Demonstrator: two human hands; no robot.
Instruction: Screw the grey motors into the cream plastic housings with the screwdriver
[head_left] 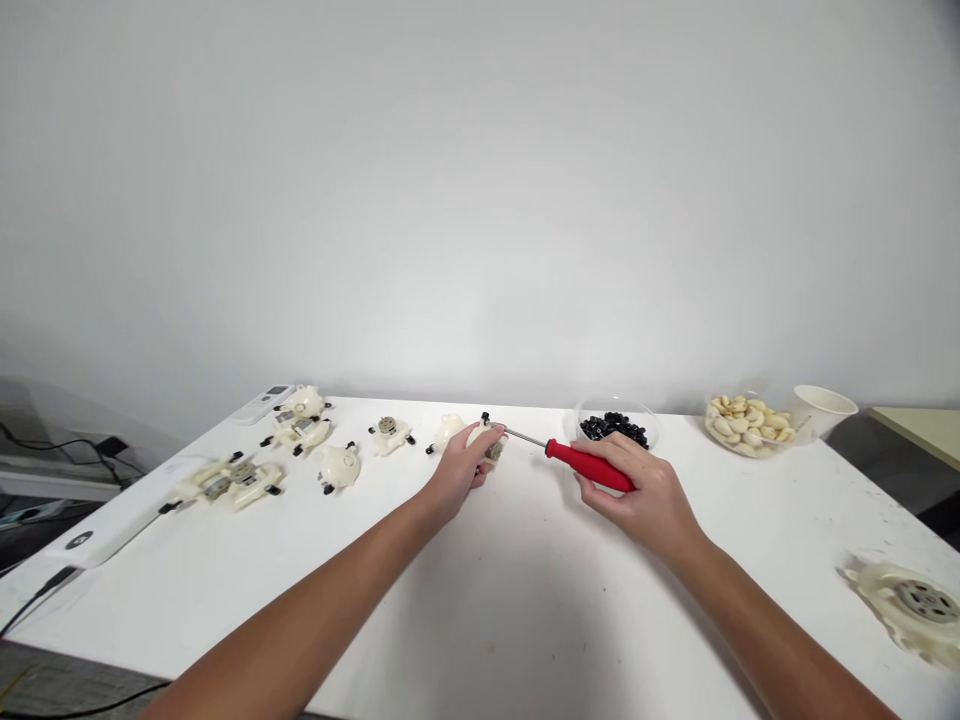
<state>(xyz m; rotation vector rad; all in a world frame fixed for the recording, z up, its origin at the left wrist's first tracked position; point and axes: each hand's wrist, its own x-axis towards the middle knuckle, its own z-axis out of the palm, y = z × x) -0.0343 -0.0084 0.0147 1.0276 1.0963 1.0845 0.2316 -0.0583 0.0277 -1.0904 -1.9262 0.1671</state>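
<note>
My left hand (pixel 459 468) is closed around a small cream plastic motor housing (pixel 493 450) with a black piece at its top. In my right hand (pixel 646 490) is a screwdriver (pixel 592 466) with a red handle, gripped between thumb and fingers. Its metal shaft points left, and the tip reaches the upper part of the housing, near the black piece; exact contact is too small to make out. Another cream housing (pixel 448 430) lies just behind my left hand, partly covered by it.
Several cream housings (pixel 341 466) with black feet lie at the left, near a white remote (pixel 262 403) and a white power strip (pixel 112 530). A clear bowl (pixel 655 430) holds black pieces. Right of it stand a tub of cream pieces (pixel 750 425), a paper cup (pixel 823 410) and another housing (pixel 911 605).
</note>
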